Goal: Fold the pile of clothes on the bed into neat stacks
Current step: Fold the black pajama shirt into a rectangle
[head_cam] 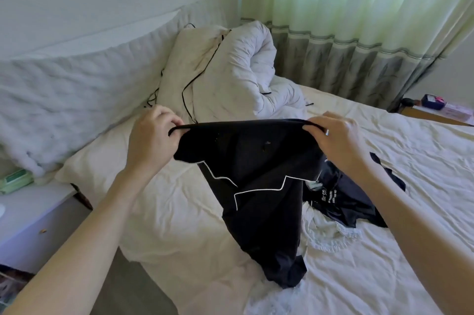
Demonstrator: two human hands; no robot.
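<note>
A home bedroom: bed [384, 150], rolled duvet [246, 68], curtains [359, 19], bedside cabinet [30, 222].

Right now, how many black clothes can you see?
2: black trousers with white piping, held up by the left hand and right hand, and a black printed top on the bed. More may be hidden.

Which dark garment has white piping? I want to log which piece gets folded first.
The black garment held up by both hands, left hand, right hand. The dark one lying on the bed shows white lettering instead.
</note>
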